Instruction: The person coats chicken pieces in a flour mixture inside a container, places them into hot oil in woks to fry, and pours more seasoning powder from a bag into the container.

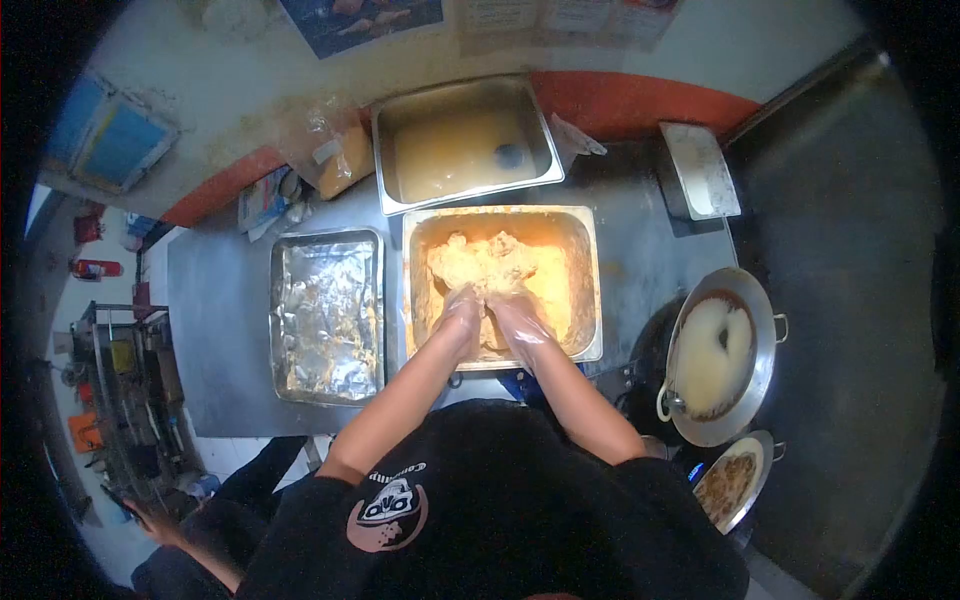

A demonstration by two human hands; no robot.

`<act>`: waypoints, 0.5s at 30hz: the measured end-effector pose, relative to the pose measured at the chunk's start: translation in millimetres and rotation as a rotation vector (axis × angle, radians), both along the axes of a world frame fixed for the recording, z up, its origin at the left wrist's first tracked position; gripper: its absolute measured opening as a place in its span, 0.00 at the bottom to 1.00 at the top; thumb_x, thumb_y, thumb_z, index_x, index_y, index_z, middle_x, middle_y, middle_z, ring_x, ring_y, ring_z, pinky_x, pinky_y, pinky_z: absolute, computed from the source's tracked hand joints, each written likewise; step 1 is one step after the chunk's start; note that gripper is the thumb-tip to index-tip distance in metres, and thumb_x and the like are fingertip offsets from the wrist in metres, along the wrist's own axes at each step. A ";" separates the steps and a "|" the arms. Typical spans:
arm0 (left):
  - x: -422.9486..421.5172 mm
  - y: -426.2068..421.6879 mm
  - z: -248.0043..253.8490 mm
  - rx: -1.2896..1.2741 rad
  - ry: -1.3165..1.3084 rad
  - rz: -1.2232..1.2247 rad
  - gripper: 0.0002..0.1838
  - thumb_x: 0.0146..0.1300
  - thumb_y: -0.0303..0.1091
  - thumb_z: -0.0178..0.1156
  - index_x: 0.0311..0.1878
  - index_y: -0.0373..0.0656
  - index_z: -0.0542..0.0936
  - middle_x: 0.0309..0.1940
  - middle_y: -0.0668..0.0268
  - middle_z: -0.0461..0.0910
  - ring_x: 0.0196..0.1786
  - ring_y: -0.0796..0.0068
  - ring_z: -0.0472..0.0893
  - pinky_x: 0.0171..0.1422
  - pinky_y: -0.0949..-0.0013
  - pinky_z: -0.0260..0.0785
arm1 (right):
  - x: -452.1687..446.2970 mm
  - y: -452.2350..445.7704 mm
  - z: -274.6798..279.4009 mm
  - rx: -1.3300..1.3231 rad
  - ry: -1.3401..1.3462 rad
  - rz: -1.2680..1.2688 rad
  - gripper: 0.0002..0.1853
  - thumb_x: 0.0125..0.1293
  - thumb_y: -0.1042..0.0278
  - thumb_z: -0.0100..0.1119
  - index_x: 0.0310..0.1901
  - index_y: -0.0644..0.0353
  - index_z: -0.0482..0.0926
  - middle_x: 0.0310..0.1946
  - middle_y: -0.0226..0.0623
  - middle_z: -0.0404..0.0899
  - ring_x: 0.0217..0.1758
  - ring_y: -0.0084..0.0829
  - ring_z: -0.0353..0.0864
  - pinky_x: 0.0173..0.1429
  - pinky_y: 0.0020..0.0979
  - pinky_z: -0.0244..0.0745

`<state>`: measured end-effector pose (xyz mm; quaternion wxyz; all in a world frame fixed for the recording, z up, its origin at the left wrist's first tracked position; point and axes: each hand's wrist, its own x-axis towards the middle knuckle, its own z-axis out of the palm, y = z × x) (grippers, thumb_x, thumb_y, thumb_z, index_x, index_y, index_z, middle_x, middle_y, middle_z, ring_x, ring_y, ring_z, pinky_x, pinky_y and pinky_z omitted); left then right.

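Note:
Both my hands wear clear plastic gloves and are inside a deep metal pan (597, 300) of pale orange flour. My left hand (461, 312) and my right hand (512, 312) are close together, with closed fingers around the near side of flour-coated pieces (482, 262). The pieces are lumpy and look like battered chicken. Flour and the pieces hide my fingertips.
Behind stands a metal pan of cloudy liquid (460, 150). A foil-lined tray (327, 315) lies left. On the right are a wok of foaming oil (714, 355), a second wok (728, 490) and a narrow metal container (700, 170). Another person's hand (150, 520) shows lower left.

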<state>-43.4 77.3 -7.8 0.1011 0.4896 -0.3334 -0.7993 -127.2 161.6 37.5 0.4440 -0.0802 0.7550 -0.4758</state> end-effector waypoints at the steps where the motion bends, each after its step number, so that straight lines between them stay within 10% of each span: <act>1: 1.5 1.0 19.9 0.052 -0.013 0.035 0.20 0.74 0.48 0.50 0.58 0.44 0.77 0.51 0.60 0.78 0.51 0.66 0.76 0.55 0.55 0.70 | -2.7 3.5 28.1 -0.070 -0.086 -0.057 0.26 0.67 0.58 0.59 0.58 0.72 0.78 0.54 0.48 0.83 0.57 0.37 0.80 0.62 0.37 0.73; 4: 14.7 7.5 87.2 0.094 -0.021 0.165 0.18 0.75 0.47 0.49 0.57 0.46 0.77 0.46 0.61 0.79 0.49 0.68 0.77 0.54 0.59 0.72 | -14.2 17.4 99.5 -0.174 -0.219 -0.170 0.24 0.70 0.58 0.58 0.60 0.68 0.76 0.56 0.42 0.81 0.62 0.33 0.77 0.67 0.33 0.68; 10: -5.2 -52.6 -56.5 -0.708 -0.427 -0.229 0.22 0.75 0.50 0.49 0.58 0.44 0.78 0.48 0.60 0.81 0.51 0.63 0.80 0.56 0.59 0.73 | -86.9 -35.6 -6.9 0.048 0.235 -0.059 0.27 0.72 0.48 0.52 0.54 0.68 0.80 0.48 0.56 0.83 0.54 0.42 0.82 0.58 0.39 0.73; 13: -20.9 -59.7 -38.6 -0.648 -0.411 -0.209 0.25 0.76 0.51 0.48 0.62 0.42 0.76 0.52 0.57 0.81 0.55 0.60 0.81 0.58 0.56 0.74 | -88.8 -61.5 -107.4 -0.079 0.286 -0.014 0.28 0.71 0.45 0.53 0.49 0.68 0.81 0.46 0.53 0.83 0.50 0.40 0.81 0.55 0.40 0.74; 15: -27.2 -38.4 18.7 -0.290 -0.207 0.063 0.28 0.77 0.54 0.44 0.68 0.42 0.72 0.58 0.56 0.79 0.58 0.57 0.80 0.62 0.53 0.74 | -68.6 -60.3 -63.1 -0.129 0.120 -0.018 0.28 0.72 0.45 0.54 0.51 0.68 0.81 0.47 0.51 0.83 0.51 0.39 0.81 0.55 0.39 0.74</act>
